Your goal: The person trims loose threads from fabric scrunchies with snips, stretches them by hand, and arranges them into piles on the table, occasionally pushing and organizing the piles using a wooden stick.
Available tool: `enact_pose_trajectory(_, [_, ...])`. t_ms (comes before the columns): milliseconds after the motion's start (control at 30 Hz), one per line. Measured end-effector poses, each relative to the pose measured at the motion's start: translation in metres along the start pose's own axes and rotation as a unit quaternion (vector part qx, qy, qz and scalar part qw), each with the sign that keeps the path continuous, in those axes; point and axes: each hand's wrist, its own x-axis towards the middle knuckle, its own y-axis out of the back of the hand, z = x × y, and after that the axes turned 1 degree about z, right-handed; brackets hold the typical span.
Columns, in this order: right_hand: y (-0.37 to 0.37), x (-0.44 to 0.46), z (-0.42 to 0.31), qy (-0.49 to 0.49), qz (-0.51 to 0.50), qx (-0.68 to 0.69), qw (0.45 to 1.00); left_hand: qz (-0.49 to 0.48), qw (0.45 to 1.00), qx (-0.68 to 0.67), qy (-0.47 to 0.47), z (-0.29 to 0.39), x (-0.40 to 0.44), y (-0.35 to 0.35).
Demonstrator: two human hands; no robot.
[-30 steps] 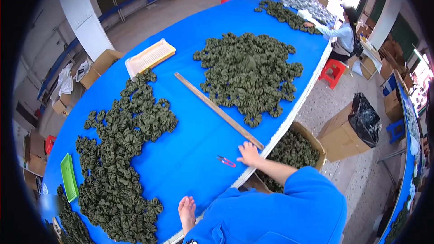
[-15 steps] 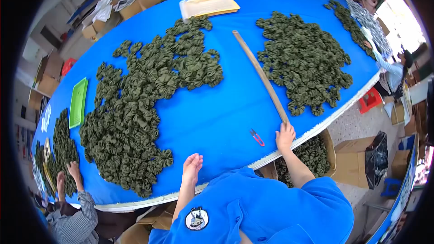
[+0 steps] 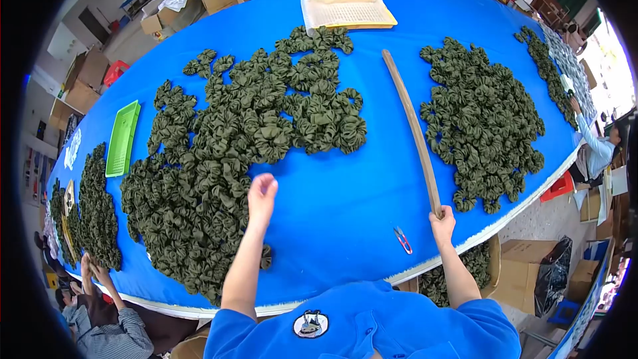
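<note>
My right hand (image 3: 442,225) is closed around the near end of a long, thin wooden stick (image 3: 413,126), which lies across the blue tabletop pointing away from me. My left hand (image 3: 262,199) holds nothing; its fingers are loosely curled, with the thumb apart. It hovers beside the right edge of a big heap of dark green scrunchies (image 3: 193,206). Another heap of dark green scrunchies (image 3: 482,119) lies to the right of the stick. Red-handled thread snips (image 3: 403,240) rest on the cloth just left of my right hand.
A yellow tray (image 3: 352,12) sits at the far edge and a green tray (image 3: 123,138) at the left. One co-worker (image 3: 109,322) works at lower left, another (image 3: 597,153) at far right. Below the table's right edge stand cardboard boxes (image 3: 528,262), one holding scrunchies.
My left hand has reached forward to the left heap's edge. My right hand now wraps round the stick's end, where it lay over it before. The view has shifted, too.
</note>
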Motion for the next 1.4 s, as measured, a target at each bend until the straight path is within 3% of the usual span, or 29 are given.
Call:
enact_pose_trajectory(133, [-0.027,0.031,-0.023,0.063,0.028,0.136,0.988,0.066,0.939,0.273,-0.200,0.015,0.093,-0.003])
enact_pose_trajectory(200, [-0.036,0.052,-0.043,0.069,0.010,0.136,0.988,0.086,0.911,0.337,-0.221,0.027,0.127,-0.018])
enact_pose_trajectory(300, [-0.048,0.082,-0.072,0.092,-0.046,0.139,0.985,0.079,0.873,0.448,-0.175,0.017,0.169,-0.039])
enact_pose_trajectory(400, [-0.051,0.086,-0.076,0.128,-0.052,0.110,0.984,0.026,0.884,0.453,-0.112,0.011,0.179,-0.046])
enact_pose_trajectory(467, [-0.023,0.067,-0.091,0.109,-0.142,0.044,0.983,-0.018,0.863,0.495,-0.097,0.024,0.164,-0.053])
enact_pose_trajectory(633, [0.021,0.015,-0.083,0.160,-0.186,0.034,0.969,-0.025,0.853,0.491,-0.174,0.007,0.119,-0.048])
enact_pose_trajectory(867, [0.048,-0.020,-0.070,0.174,-0.125,0.104,0.971,-0.081,0.865,0.429,-0.247,-0.014,0.035,-0.034])
enact_pose_trajectory(967, [0.032,0.027,-0.076,0.151,-0.104,0.093,0.979,-0.100,0.856,0.437,-0.258,-0.012,0.026,-0.038])
enact_pose_trajectory(1133, [0.001,0.115,-0.084,0.205,-0.059,0.029,0.977,-0.088,0.835,0.467,-0.277,-0.011,0.020,-0.050])
enact_pose_trajectory(1200, [0.012,0.119,-0.121,0.115,-0.139,-0.023,0.983,-0.065,0.845,0.454,-0.276,-0.009,0.023,-0.055])
enact_pose_trajectory(1333, [0.008,0.125,-0.132,0.144,-0.138,-0.024,0.980,-0.015,0.877,0.378,-0.296,-0.005,0.037,-0.071])
enact_pose_trajectory(1400, [0.032,0.109,-0.145,0.075,-0.216,0.009,0.973,-0.019,0.877,0.350,-0.327,0.008,0.069,-0.087])
